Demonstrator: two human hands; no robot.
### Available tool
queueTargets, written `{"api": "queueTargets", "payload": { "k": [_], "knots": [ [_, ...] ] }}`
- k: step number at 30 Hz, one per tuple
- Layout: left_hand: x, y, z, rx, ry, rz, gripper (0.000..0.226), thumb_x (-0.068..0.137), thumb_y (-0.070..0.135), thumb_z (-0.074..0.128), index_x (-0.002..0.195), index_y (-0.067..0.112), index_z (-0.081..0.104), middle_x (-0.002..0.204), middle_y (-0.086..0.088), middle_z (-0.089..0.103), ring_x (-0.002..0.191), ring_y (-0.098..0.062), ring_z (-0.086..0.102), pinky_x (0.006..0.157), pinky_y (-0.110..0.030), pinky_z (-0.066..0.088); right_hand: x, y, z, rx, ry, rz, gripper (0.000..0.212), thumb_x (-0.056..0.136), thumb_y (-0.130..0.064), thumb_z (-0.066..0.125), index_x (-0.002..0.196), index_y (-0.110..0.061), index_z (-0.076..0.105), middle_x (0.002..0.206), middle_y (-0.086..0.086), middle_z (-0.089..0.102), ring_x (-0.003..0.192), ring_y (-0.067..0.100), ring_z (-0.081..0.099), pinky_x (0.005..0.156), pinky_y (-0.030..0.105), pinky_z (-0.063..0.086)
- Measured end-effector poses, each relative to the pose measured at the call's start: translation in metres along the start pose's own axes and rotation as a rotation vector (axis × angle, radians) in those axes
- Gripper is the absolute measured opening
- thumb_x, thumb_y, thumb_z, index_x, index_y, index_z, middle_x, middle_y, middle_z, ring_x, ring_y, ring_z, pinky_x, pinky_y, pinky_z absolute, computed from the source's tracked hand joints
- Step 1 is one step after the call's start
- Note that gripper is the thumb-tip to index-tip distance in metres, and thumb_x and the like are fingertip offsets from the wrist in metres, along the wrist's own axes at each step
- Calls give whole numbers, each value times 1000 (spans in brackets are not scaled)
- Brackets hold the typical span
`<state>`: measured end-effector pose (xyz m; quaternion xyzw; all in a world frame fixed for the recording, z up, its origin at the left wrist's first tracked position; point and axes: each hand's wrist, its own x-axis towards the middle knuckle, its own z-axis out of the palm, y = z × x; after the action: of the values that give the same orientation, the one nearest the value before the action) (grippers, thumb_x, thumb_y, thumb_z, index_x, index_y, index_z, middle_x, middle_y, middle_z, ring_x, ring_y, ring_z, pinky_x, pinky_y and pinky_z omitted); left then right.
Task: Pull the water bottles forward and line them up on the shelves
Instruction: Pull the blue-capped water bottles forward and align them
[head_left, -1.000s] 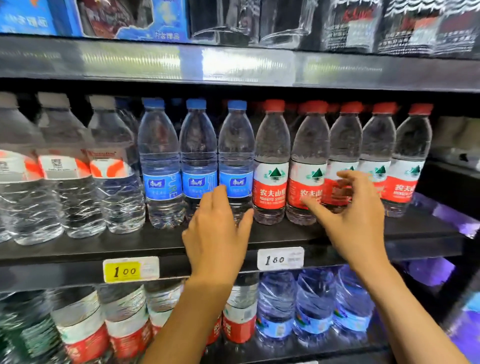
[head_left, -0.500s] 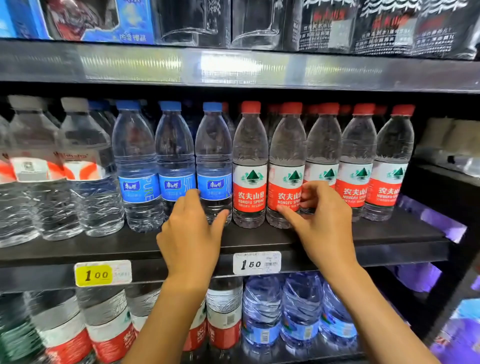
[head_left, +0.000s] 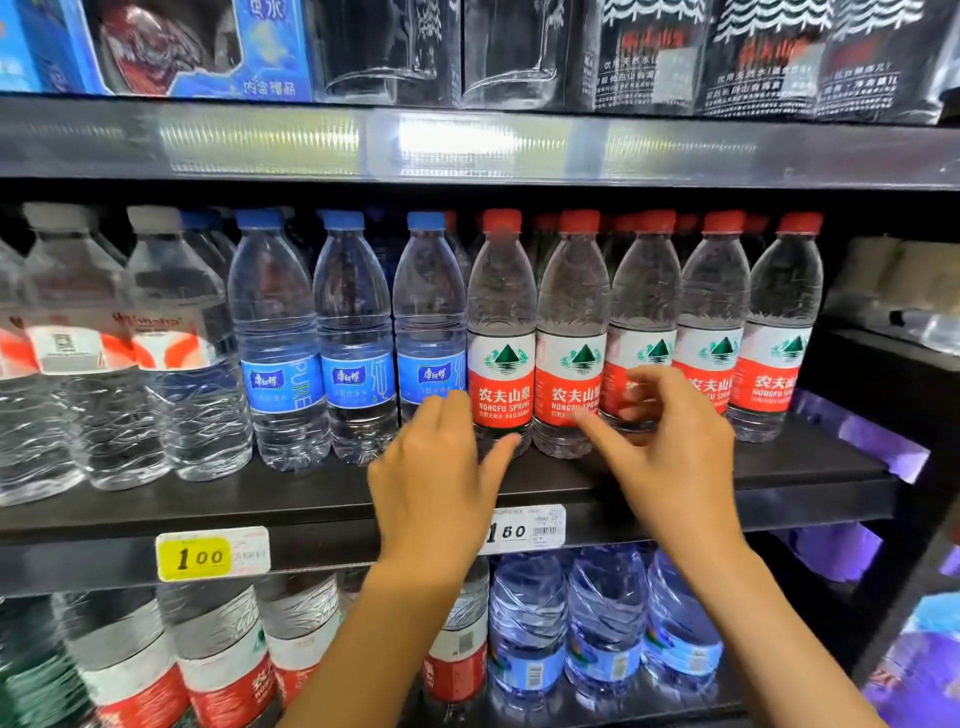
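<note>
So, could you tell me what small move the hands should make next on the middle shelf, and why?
Probably curl the right hand around the third red-capped bottle and draw it forward. That bottle's base sits further back than the two red-capped bottles to its left, and the fingers already reach its label, while the left hand rests open by the neighbouring bottles.

Glossy clear plastic bottles (head_left: 501, 332) with shiny film labels, on a matt black shelf (head_left: 322, 499).
</note>
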<state>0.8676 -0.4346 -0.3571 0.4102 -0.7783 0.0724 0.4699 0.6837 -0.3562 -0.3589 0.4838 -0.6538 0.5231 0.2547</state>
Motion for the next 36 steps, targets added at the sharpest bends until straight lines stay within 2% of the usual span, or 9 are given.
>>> {"api": "queueTargets", "payload": {
  "k": [3, 7, 10, 13, 16, 20, 25, 31, 36],
  "knots": [
    [1, 11, 3, -28, -70, 8, 44, 82, 58, 66, 85, 18, 48, 80, 2, 57, 69, -28, 61, 53, -34, 47, 5, 23, -25, -26, 75, 53, 50, 73, -51, 79, 108, -24, 54, 92, -6, 62, 80, 10, 62, 75, 26, 51],
    [3, 19, 6, -46, -95, -29, 46, 80, 57, 68, 87, 17, 46, 83, 0, 60, 72, -31, 63, 57, -39, 50, 7, 38, -26, -53, 13, 68, 49, 70, -42, 83, 102, -22, 52, 90, -5, 62, 80, 14, 61, 73, 34, 51],
    [5, 21, 7, -33, -112, -52, 48, 79, 57, 69, 92, 16, 48, 88, -1, 61, 76, -33, 63, 59, -40, 51, 5, 42, -18, -58, -33, 67, 49, 68, -35, 86, 101, -21, 53, 91, -8, 60, 82, 12, 58, 73, 28, 47],
    [7, 21, 9, -17, -110, -54, 47, 78, 51, 74, 90, 14, 48, 86, -4, 62, 73, -36, 63, 55, -36, 45, 3, 45, -13, -62, -41, 74, 48, 69, -31, 87, 102, -20, 55, 93, -8, 60, 84, 11, 56, 74, 24, 44],
    [9, 22, 10, 9, -109, -62, 44, 78, 48, 75, 89, 13, 49, 84, -6, 62, 71, -38, 62, 54, -34, 34, 3, 44, -11, -60, -44, 97, 46, 70, -30, 86, 103, -20, 56, 92, -7, 60, 82, 11, 56, 73, 28, 49],
    [10, 24, 10, 43, -105, -47, 43, 80, 49, 72, 88, 14, 49, 85, -5, 61, 71, -37, 62, 54, -33, 32, 3, 41, -12, -75, -56, 103, 46, 71, -30, 85, 104, -19, 56, 94, -5, 60, 85, 12, 56, 75, 32, 50],
    [7, 44, 12, -12, -92, 69, 44, 80, 53, 71, 85, 15, 50, 82, -4, 60, 68, -35, 62, 51, -34, 39, 0, 30, -17, -71, 3, 32, 45, 75, -38, 81, 107, -19, 55, 99, -5, 58, 90, 8, 52, 75, 18, 37],
    [10, 61, 22, -28, -170, 52, 32, 88, 46, 61, 96, 17, 50, 92, -4, 66, 84, -33, 65, 63, -37, 45, 2, 2, -4, 68, -83, 0, 39, 78, -35, 79, 106, -17, 59, 92, -3, 64, 84, 13, 62, 75, 36, 53],
    [13, 63, 27, -52, -180, 35, 26, 86, 36, 66, 94, 14, 53, 90, -8, 67, 83, -35, 65, 62, -38, 45, 4, -3, 6, 82, -106, 5, 36, 79, -31, 78, 108, -19, 61, 94, -5, 66, 83, 8, 63, 76, 33, 54]
  ]
}}
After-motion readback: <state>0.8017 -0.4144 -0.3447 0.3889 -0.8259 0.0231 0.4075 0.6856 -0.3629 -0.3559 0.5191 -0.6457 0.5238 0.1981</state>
